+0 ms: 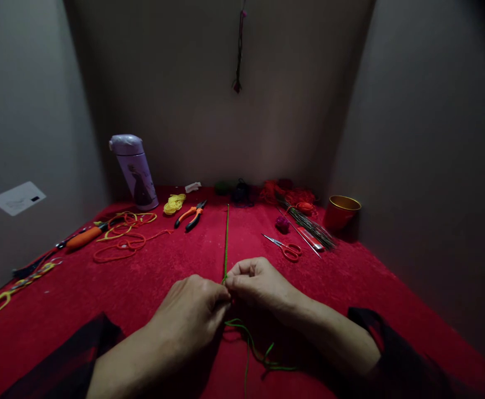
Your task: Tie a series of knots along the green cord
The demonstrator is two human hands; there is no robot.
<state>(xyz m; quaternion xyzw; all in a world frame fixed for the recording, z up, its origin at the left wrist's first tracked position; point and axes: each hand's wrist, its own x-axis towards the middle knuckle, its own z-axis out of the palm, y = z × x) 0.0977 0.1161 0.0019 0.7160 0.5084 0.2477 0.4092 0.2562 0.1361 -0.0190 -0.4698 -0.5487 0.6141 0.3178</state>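
Note:
A thin straight green stem, which looks wrapped or knotted in green cord, points away from me over the red cloth. At its near end my right hand pinches thumb and forefinger together on the green cord. My left hand is closed beside it, fingertips touching the same spot, and its fingers hide the exact grip. Loose tails of green cord trail on the cloth below both hands.
Red-handled scissors, a purple yarn ball, thin sticks and a red cup are on the right. Orange pliers, yellow yarn, a lilac bottle and tangled orange cord lie left. Grey walls enclose the table.

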